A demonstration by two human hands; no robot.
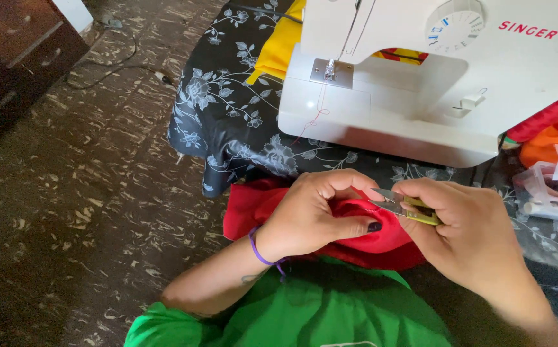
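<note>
The left hand is curled tight, pinching a fold of red cloth between thumb and fingers. The right hand grips yellow-handled snips, blades nearly closed, tips touching the cloth at the left fingertips. Both sit near, just in front of the white sewing machine on the flowered cover.

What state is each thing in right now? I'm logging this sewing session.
left hand: pinching the red fabric
right hand: gripping the thread snips
thread snips: blades at the fabric
red fabric: bunched on the lap
sewing machine: nothing under the needle, red thread dangling
</note>
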